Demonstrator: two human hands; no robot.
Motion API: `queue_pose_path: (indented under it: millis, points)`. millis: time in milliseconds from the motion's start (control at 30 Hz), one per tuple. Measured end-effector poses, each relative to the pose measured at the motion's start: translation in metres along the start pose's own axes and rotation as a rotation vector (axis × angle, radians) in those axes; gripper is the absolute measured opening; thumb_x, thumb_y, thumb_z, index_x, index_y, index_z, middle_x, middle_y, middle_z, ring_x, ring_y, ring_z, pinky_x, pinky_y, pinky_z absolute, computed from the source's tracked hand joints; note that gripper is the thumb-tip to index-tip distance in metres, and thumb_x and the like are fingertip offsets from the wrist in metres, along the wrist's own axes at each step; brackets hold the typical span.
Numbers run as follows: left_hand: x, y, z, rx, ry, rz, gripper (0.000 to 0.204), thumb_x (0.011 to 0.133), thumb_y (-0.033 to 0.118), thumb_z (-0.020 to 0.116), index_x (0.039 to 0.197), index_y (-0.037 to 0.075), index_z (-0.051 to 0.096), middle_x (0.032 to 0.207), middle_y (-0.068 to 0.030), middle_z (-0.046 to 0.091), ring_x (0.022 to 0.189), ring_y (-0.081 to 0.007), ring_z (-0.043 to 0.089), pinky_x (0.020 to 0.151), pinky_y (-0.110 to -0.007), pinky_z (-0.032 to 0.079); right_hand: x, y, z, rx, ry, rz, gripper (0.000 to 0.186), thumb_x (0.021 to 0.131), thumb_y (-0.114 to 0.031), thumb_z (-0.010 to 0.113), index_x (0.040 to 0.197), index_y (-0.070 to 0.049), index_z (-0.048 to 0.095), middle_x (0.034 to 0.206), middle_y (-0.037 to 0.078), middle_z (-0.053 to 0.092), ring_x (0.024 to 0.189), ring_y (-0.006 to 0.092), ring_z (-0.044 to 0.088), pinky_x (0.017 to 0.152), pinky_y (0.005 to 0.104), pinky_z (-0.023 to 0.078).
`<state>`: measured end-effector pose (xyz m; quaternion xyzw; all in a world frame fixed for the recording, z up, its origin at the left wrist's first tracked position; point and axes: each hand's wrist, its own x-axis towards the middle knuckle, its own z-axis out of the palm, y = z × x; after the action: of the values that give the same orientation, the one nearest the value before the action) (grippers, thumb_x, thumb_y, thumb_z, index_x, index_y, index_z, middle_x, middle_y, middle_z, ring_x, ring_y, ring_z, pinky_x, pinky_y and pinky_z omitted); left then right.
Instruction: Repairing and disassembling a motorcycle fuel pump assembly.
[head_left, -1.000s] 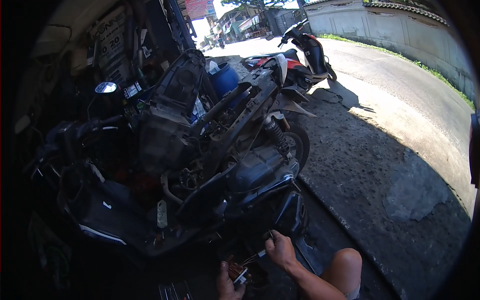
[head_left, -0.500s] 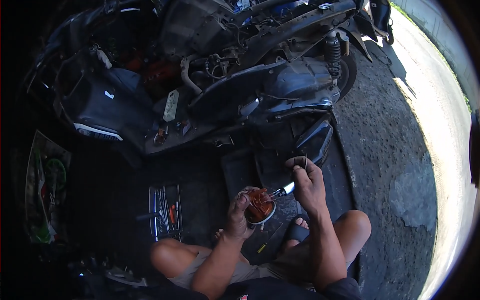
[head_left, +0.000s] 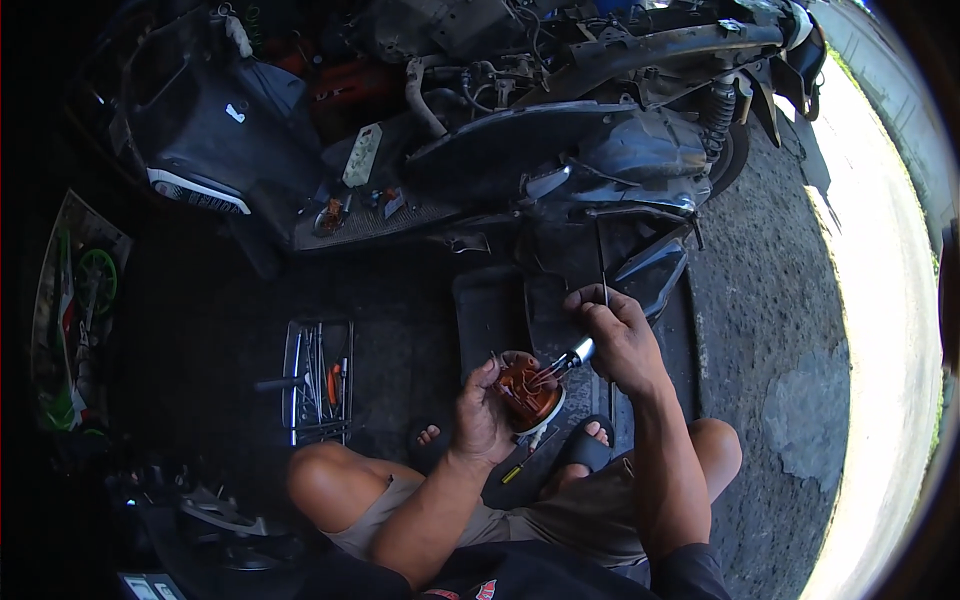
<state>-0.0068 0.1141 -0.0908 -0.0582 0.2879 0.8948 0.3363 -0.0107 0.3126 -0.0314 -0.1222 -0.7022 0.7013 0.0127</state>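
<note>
Between the fingers and thumb of my left hand (head_left: 485, 415) is an orange-brown round plastic housing (head_left: 527, 388) with a white rim, which looks like part of a fuel pump. Thin wires run from it to a shiny silver cylinder (head_left: 577, 352). That cylinder sits against the lower fingers of my right hand (head_left: 620, 335); whether they grip it is hidden. A thin dark rod (head_left: 604, 258), perhaps a screwdriver shaft, stands upright, pinched between my right thumb and index finger. On the floor below the housing lies a small yellow-handled screwdriver (head_left: 513, 472).
A partly stripped scooter (head_left: 560, 140) spans the far side. On its footboard rest a white power strip (head_left: 362, 155) and small parts. A tool tray (head_left: 320, 385) lies left of my hands, and dark trays (head_left: 490, 310) lie beyond them. Rough concrete (head_left: 760, 270) extends to the right.
The view has shifted, so the scooter appears higher up. The housing has tipped slightly in my left hand, and the thin rod now shows much longer above my right hand.
</note>
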Motion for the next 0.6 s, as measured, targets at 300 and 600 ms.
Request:
queue_pose_path:
  millis: [300, 600]
  points:
    - [-0.007, 0.008, -0.009, -0.124, 0.085, 0.013, 0.057, 0.095, 0.055, 0.048, 0.109, 0.003, 0.067, 0.103, -0.0209, 0.071, 0.108, -0.0389, 0.067, 0.096, -0.046, 0.055, 0.012, -0.018, 0.019, -0.127, -0.100, 0.029, 0.026, 0.096, -0.016, 0.045, 0.100, 0.000, 0.066, 0.067, -0.004, 0.051, 0.060, 0.0060, 0.047, 0.055, 0.0253, 0.037]
    - [-0.003, 0.002, -0.023, -0.181, 0.009, 0.064, 0.043, 0.096, 0.042, 0.049, 0.103, 0.002, 0.065, 0.105, -0.0175, 0.070, 0.103, -0.0312, 0.068, 0.095, -0.043, 0.053, 0.014, -0.004, 0.020, -0.116, -0.071, 0.047, 0.026, 0.098, -0.016, 0.045, 0.099, 0.000, 0.066, 0.068, -0.001, 0.053, 0.060, 0.0075, 0.048, 0.056, 0.0262, 0.038]
